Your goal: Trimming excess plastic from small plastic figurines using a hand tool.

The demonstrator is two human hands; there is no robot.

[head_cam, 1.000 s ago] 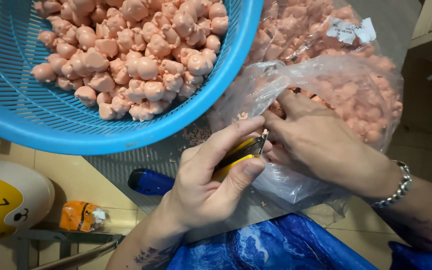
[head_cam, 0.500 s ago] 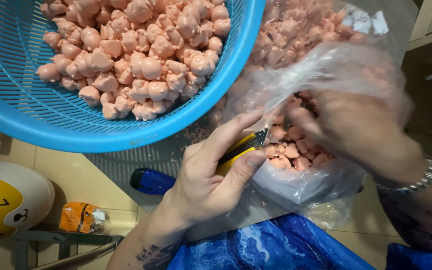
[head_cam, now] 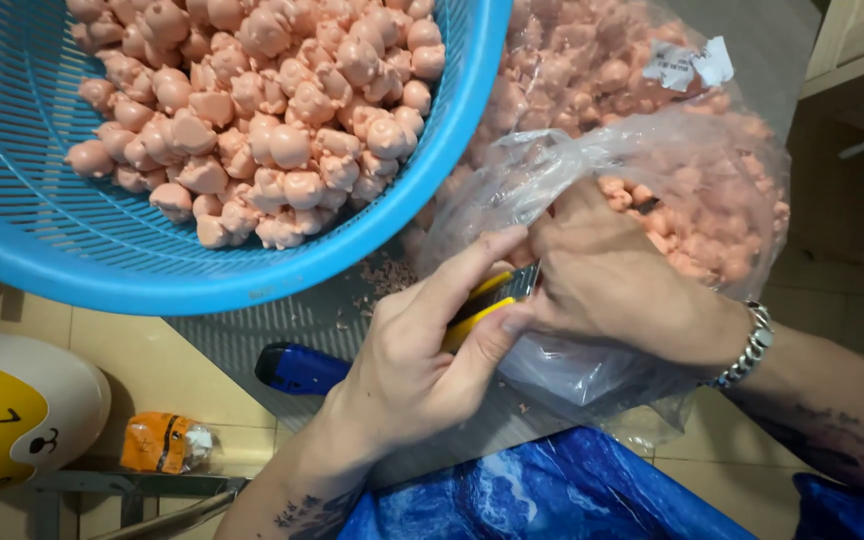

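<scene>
Fingers [head_cam: 497,320] of my left hand [head_cam: 422,370] pinched the yellow cutter [head_cam: 477,305] at the clear bag [head_cam: 592,200] of pink figures, which my right hand [head_cam: 622,280], shifted lower since, gripped beside the blue basket [head_cam: 352,250].

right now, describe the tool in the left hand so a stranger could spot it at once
Start at the big blue basket of pink figures. Below its rim, the left hand pinches a small yellow and black cutter against the clear bag. It is the only yellow-handled thing between the two hands.
</scene>
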